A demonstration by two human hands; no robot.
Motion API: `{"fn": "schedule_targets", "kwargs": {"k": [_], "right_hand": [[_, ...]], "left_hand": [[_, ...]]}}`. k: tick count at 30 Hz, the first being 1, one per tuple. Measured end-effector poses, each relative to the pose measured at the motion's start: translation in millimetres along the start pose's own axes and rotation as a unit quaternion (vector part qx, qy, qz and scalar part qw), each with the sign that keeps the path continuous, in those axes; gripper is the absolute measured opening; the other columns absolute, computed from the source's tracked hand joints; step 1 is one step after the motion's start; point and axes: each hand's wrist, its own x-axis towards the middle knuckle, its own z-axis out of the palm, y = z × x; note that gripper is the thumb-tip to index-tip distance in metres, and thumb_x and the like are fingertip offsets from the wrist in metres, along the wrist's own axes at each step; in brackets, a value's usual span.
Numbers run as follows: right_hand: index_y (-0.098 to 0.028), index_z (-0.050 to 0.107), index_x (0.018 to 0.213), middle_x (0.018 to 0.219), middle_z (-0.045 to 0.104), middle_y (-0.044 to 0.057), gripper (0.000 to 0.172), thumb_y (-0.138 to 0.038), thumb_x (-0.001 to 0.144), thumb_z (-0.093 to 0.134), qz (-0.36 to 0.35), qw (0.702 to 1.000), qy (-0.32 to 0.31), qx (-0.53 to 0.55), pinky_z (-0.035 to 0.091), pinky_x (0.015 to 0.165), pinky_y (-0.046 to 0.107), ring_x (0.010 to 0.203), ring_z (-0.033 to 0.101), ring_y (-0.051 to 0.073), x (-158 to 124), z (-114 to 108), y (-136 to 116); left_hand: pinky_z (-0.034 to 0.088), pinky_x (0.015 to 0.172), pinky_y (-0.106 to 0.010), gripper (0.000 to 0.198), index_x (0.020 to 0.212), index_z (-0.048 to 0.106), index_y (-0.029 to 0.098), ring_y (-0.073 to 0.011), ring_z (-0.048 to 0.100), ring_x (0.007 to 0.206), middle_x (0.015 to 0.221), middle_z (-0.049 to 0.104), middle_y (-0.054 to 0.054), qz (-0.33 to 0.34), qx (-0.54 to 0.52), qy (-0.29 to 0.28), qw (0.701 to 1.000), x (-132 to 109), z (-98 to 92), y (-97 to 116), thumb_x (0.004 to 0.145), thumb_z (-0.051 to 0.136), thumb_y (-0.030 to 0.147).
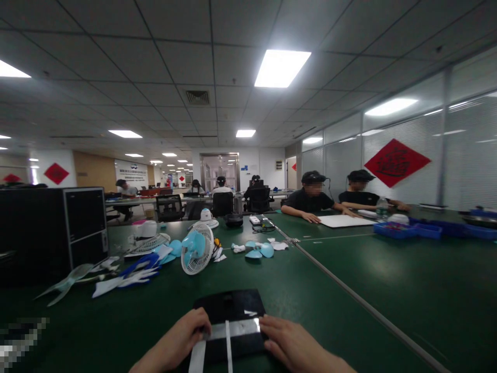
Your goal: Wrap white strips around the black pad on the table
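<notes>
A flat black panel or pouch [217, 304] lies on the green table in front of me; its exact kind is unclear. Across it runs a shiny, pale strip [244, 327] that looks like tape. My left hand [188, 331] has its fingers curled and pinched at the strip's left end. With fingers stretched out, my right hand [289, 336] lies against the strip's right end and the panel's right side. A wide white band [198, 356] hangs below my left hand. A narrower white band [229, 344] crosses the panel's middle towards me.
A small fan [198, 248], blue fan blades [259, 250] and blue-white gloves [132, 274] lie beyond the panel. A black computer case [85, 223] stands left. A metal seam [349, 285] crosses the table. Two people sit at right by a white board [344, 221] and blue trays [394, 230].
</notes>
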Motion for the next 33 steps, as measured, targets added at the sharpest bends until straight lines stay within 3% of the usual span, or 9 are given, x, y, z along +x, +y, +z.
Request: {"fn": "schedule_targets", "kwargs": {"k": [10,18,24,29,33], "right_hand": [[-0.026,0.051,0.132,0.137,0.052,0.004,0.041,-0.033,0.094,0.038,-0.011,1.000,0.005,0.028,0.032,0.108,0.033,0.124,0.048,0.020,-1,-1,2],[-0.025,0.061,0.122,0.126,0.061,0.005,0.040,-0.033,0.096,0.032,0.020,0.999,0.023,0.041,0.038,0.101,0.034,0.112,0.057,0.020,0,-3,5],[-0.027,0.060,0.123,0.127,0.061,0.003,0.039,-0.032,0.097,0.031,-0.019,0.999,0.010,0.048,0.031,0.108,0.036,0.117,0.053,0.019,2,-7,0],[-0.022,0.061,0.121,0.132,0.056,0.007,0.039,-0.037,0.095,0.036,0.034,0.997,0.062,0.041,0.031,0.109,0.039,0.125,0.047,0.021,7,5,27],[-0.018,0.060,0.121,0.129,0.057,0.010,0.037,-0.035,0.091,0.044,0.064,0.990,0.118,0.033,0.036,0.105,0.038,0.120,0.050,0.022,17,14,49]], "left_hand": [[0.039,0.086,-0.027,0.029,0.097,0.061,0.024,-0.0158,0.050,0.099,0.111,0.055,0.000,-0.027,-0.019,-0.027,0.999,-4,-7.9,5,0.080,0.041,0.011],[0.038,0.086,-0.027,0.030,0.094,0.062,0.024,-0.0161,0.051,0.098,0.109,0.056,0.000,-0.018,-0.015,-0.019,1.000,-3,-5.8,3,0.077,0.042,0.010],[0.037,0.086,-0.028,0.030,0.096,0.061,0.024,-0.0160,0.050,0.098,0.109,0.055,0.000,-0.019,-0.011,-0.016,1.000,-2,-3.9,-2,0.076,0.043,0.011],[0.039,0.084,-0.027,0.029,0.092,0.063,0.022,-0.0157,0.051,0.095,0.104,0.058,0.000,-0.015,-0.016,-0.005,1.000,1,-4.1,-1,0.072,0.045,0.011],[0.040,0.083,-0.026,0.024,0.092,0.063,0.020,-0.0158,0.054,0.092,0.099,0.061,-0.001,-0.033,-0.008,0.070,0.997,6,-8.0,-7,0.077,0.044,0.017]]}}
